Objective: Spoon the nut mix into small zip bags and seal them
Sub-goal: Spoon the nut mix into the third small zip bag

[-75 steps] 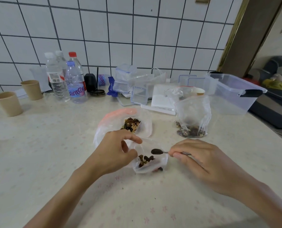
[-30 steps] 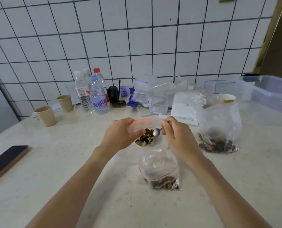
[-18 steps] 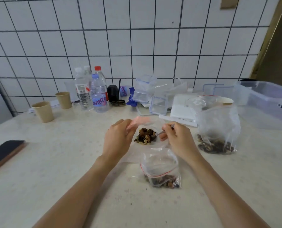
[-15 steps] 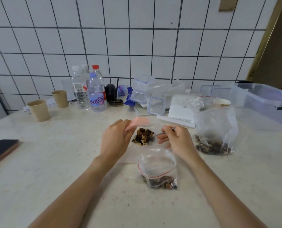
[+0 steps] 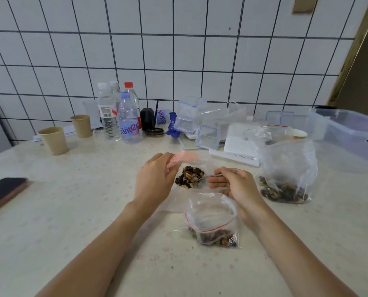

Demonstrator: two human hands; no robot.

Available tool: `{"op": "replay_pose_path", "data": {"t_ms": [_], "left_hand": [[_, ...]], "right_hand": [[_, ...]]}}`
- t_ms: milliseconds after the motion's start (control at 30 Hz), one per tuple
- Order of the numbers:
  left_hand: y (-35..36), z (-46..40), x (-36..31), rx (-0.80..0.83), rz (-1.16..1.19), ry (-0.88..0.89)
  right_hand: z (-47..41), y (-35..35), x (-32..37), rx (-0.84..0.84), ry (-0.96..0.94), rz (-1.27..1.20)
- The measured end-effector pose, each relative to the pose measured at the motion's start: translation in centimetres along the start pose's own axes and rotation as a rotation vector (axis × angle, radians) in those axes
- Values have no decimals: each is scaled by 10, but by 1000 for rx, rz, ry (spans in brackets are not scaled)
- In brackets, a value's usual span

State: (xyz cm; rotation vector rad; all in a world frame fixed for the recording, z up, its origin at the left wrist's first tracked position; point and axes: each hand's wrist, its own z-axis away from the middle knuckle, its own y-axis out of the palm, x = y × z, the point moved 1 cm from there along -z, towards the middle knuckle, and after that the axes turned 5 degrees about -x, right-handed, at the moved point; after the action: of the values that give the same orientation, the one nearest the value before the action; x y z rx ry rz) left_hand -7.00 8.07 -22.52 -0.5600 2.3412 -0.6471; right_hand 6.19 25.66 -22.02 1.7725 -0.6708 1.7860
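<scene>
The nut mix [image 5: 189,176] lies in a heap inside a large clear bag with a pink rim [image 5: 184,157] at mid-table. My left hand [image 5: 155,181] holds that pink rim up and keeps the bag's mouth open. My right hand [image 5: 235,185] pinches a small metal spoon [image 5: 211,176], whose bowl is in the nut heap. In front of my hands stands a small zip bag [image 5: 212,219] with a red seal line, open, with some nut mix at its bottom.
Another clear bag [image 5: 286,168] with nuts stands to the right. Along the tiled wall are water bottles [image 5: 128,118], two paper cups [image 5: 53,140], clear lidded boxes [image 5: 189,116] and a big plastic tub [image 5: 350,138]. A dark phone [image 5: 0,192] lies at the left edge.
My hands left the small zip bag and went to the large bag; my left hand now lifts its pink rim. The spoon has dipped into the nut heap. The camera tilted up.
</scene>
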Motion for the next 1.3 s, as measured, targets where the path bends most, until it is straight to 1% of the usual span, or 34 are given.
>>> {"op": "replay_pose_path", "data": {"t_ms": [100,267,367,433,567,633,667,700,767,800,867,900,967,1067,1167,1300], "left_hand": [[-3,0,-1,5,9,-22],[-9,-2,-3,33,74,-42],[-19,-7,-6,146,119,33],[-29,-10,-10,167,140,91],[-50,-8,-24,35,224,80],[-60,1,-33,-21,213,117],[-65,7,-37,-24,195,132],[-69,13,-40,-4,176,121],[-74,25,-43,104,140,-1],[-75,29,-43,184,107,-82],[-73,37,-45,377,14,-185],[-72,40,-47,465,-1,-219],[-69,44,-51,572,47,-280],[-65,48,-58,614,179,-365],[-66,51,-64,574,254,-371],[-73,56,-67,505,328,-354]], "right_hand": [[-2,-2,-1,-24,34,-34],[-3,-2,1,-54,27,-40],[-3,-2,6,-53,9,-49],[-3,-5,12,-46,-6,-68],[-3,-16,24,-7,-25,-118],[-3,-23,28,13,-27,-126],[-3,-26,30,25,-26,-123],[-3,-28,32,37,-25,-116],[-4,-31,35,58,-23,-100],[-4,-33,37,67,-23,-93],[-3,-35,40,89,-29,-80],[-3,-37,42,103,-35,-73],[0,-39,45,142,-56,-48],[4,-41,48,186,-121,35],[12,-41,53,232,-216,133],[29,-37,62,445,-426,236]]}}
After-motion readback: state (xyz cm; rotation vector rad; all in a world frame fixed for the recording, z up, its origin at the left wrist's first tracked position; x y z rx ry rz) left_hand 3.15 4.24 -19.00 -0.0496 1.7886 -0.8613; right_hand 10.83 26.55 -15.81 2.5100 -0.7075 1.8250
